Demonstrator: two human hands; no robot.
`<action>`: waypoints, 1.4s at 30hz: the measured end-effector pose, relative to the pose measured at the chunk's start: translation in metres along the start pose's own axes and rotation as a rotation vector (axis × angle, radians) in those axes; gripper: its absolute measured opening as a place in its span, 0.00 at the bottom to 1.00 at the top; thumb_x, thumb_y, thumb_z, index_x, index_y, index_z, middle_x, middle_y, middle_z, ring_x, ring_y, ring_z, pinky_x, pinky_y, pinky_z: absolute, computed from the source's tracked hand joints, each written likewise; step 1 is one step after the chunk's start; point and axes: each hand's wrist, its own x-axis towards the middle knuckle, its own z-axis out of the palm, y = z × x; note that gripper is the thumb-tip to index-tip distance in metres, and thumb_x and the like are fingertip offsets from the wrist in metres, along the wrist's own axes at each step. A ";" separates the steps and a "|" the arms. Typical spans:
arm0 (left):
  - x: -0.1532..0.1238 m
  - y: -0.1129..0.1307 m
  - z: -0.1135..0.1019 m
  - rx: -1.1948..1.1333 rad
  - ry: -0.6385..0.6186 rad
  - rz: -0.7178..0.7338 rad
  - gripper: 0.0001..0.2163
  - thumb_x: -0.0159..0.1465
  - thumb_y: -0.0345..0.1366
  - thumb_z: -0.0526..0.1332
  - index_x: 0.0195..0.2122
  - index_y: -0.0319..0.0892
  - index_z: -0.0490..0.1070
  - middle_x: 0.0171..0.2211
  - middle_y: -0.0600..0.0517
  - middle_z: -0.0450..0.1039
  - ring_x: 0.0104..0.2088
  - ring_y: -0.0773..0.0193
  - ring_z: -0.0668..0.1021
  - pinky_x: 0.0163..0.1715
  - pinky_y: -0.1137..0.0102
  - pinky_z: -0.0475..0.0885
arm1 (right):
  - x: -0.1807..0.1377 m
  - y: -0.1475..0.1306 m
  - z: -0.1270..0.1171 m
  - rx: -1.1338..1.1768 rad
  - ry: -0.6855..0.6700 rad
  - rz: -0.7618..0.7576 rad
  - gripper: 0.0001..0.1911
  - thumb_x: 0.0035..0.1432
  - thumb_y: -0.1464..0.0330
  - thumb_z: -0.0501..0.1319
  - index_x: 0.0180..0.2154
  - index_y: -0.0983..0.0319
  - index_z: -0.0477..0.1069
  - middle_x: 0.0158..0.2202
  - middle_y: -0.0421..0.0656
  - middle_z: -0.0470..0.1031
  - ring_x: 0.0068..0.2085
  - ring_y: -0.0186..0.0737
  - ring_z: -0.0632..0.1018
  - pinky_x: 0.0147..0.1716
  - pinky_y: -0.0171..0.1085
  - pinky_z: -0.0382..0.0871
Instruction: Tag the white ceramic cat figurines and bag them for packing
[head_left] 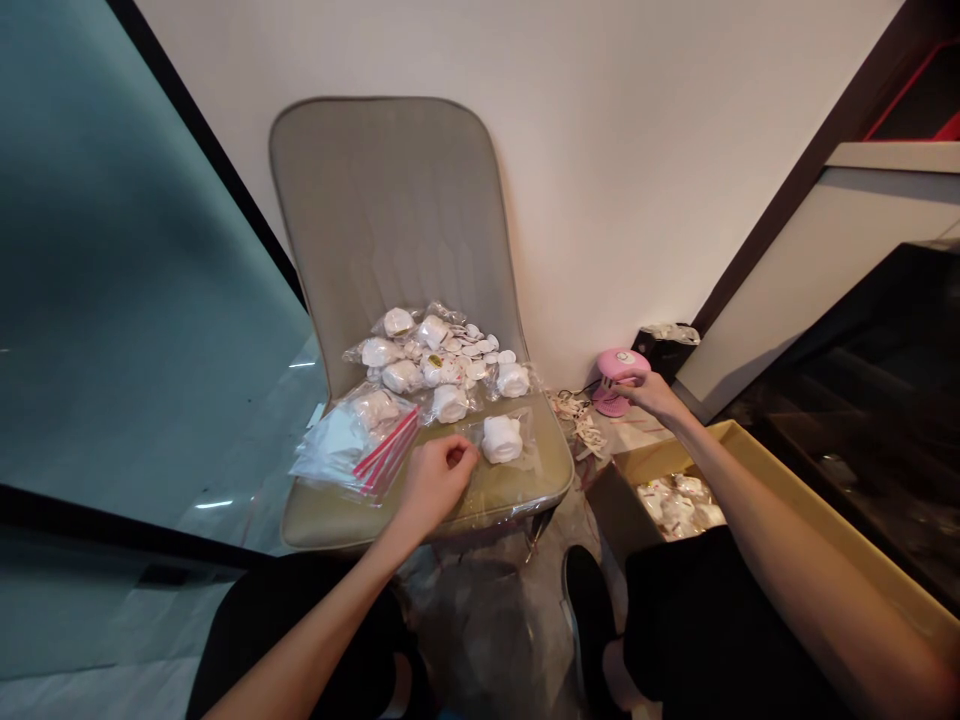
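On the seat before me lies a clear plastic bag (531, 432) holding a lumpy white item (502, 439). My left hand (439, 478) rests at the bag's left edge with its fingers curled closed; whether they pinch the film is hidden. A stack of clear bags with red strips (386, 455) is left of that hand. My right hand (651, 394) reaches out to a pink mushroom-shaped device (616, 362), its fingers closed at the narrow middle below the cap. Behind the left hand are several bagged white items (402, 376) and loose white discs (472, 350).
The beige chair (390, 200) stands against the wall. A cardboard box (739, 450) with bagged white items is under my right forearm. Pale strips (589, 430) lie on the floor beside the chair. A black box (666, 348) sits behind the pink device. Glass is at left.
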 end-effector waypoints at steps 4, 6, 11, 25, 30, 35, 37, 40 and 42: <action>0.000 0.000 0.000 -0.009 -0.010 -0.005 0.11 0.61 0.39 0.56 0.27 0.40 0.75 0.24 0.52 0.75 0.26 0.64 0.73 0.27 0.72 0.59 | -0.002 -0.002 0.000 -0.012 -0.016 -0.007 0.20 0.46 0.58 0.69 0.37 0.66 0.76 0.26 0.43 0.76 0.23 0.33 0.71 0.20 0.32 0.65; 0.000 0.000 0.001 -0.012 -0.010 -0.007 0.11 0.61 0.39 0.56 0.28 0.40 0.76 0.24 0.52 0.75 0.26 0.64 0.73 0.27 0.72 0.59 | -0.005 -0.005 -0.001 0.009 -0.043 0.032 0.17 0.48 0.59 0.67 0.37 0.65 0.76 0.27 0.44 0.77 0.23 0.33 0.71 0.21 0.31 0.65; 0.000 0.000 0.002 -0.003 -0.006 -0.001 0.12 0.61 0.39 0.56 0.28 0.41 0.76 0.24 0.52 0.75 0.26 0.64 0.73 0.27 0.72 0.59 | -0.012 -0.013 -0.003 0.099 -0.096 0.107 0.11 0.53 0.64 0.65 0.36 0.64 0.74 0.32 0.48 0.79 0.26 0.34 0.74 0.22 0.31 0.67; 0.000 -0.002 0.002 -0.017 0.002 0.017 0.11 0.61 0.38 0.56 0.27 0.41 0.76 0.24 0.52 0.75 0.25 0.65 0.73 0.26 0.72 0.59 | -0.006 -0.002 -0.003 0.073 -0.102 0.019 0.18 0.43 0.60 0.71 0.33 0.65 0.74 0.21 0.38 0.70 0.20 0.29 0.67 0.18 0.30 0.62; -0.001 -0.001 0.002 -0.013 0.001 0.017 0.11 0.60 0.38 0.56 0.27 0.41 0.76 0.23 0.53 0.74 0.25 0.65 0.73 0.26 0.72 0.59 | -0.012 -0.009 -0.005 0.091 -0.113 0.093 0.13 0.47 0.65 0.67 0.35 0.64 0.73 0.27 0.43 0.75 0.24 0.32 0.72 0.22 0.30 0.66; -0.001 0.000 0.001 -0.009 -0.004 0.008 0.11 0.61 0.38 0.56 0.27 0.41 0.76 0.24 0.53 0.75 0.26 0.65 0.73 0.26 0.72 0.59 | -0.016 -0.014 -0.005 0.119 -0.131 0.112 0.13 0.47 0.65 0.67 0.36 0.64 0.73 0.31 0.45 0.77 0.26 0.32 0.73 0.24 0.31 0.66; 0.000 0.000 0.002 -0.007 -0.003 0.007 0.11 0.61 0.38 0.56 0.27 0.41 0.76 0.24 0.53 0.75 0.25 0.65 0.73 0.26 0.72 0.59 | -0.016 -0.013 -0.005 0.102 -0.122 0.092 0.16 0.45 0.64 0.69 0.36 0.64 0.74 0.28 0.44 0.76 0.25 0.32 0.72 0.24 0.31 0.66; 0.000 -0.001 0.002 -0.010 -0.002 0.013 0.11 0.61 0.38 0.56 0.27 0.41 0.76 0.23 0.53 0.74 0.25 0.65 0.73 0.26 0.72 0.59 | -0.013 -0.009 -0.005 0.079 -0.114 0.050 0.20 0.41 0.59 0.72 0.34 0.65 0.74 0.24 0.40 0.72 0.23 0.31 0.69 0.22 0.31 0.63; 0.000 -0.001 0.002 -0.015 0.000 0.014 0.11 0.61 0.38 0.56 0.27 0.41 0.76 0.23 0.53 0.74 0.25 0.65 0.73 0.26 0.72 0.59 | -0.011 -0.006 -0.004 0.075 -0.116 0.031 0.23 0.39 0.56 0.73 0.33 0.65 0.74 0.22 0.38 0.70 0.21 0.29 0.67 0.20 0.30 0.61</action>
